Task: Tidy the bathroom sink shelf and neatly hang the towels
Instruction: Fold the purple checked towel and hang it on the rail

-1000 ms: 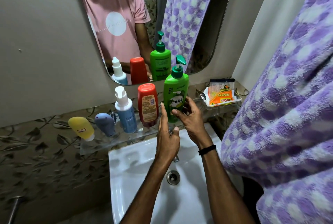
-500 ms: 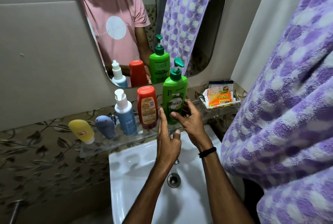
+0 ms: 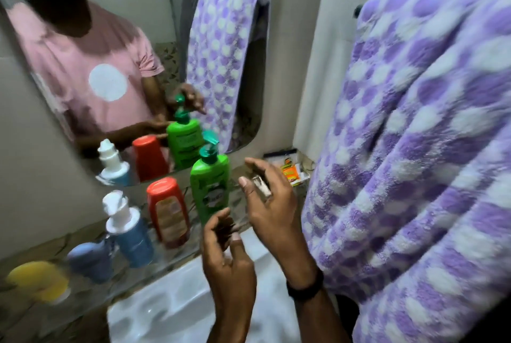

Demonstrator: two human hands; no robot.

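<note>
Glass shelf [image 3: 91, 297]: bottles lined up, green pump bottle [image 3: 211, 190] upright at 11 o'clock of hands; looks tidied. Left hand [image 3: 226, 257] and right hand [image 3: 272, 204] empty, fingers apart. Purple dotted towel [image 3: 414, 149] at 3 o'clock, bunched; hanging judged pending.

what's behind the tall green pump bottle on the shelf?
Behind the tall green plastic pump bottle: the wall mirror, its lower edge showing the bottle's reflection. What lies directly behind its body is covered.

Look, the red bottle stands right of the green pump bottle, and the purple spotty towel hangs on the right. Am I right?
Not quite. In the head view the red bottle stands left of the green pump bottle, not right of it. The purple spotty towel does hang on the right.
</note>
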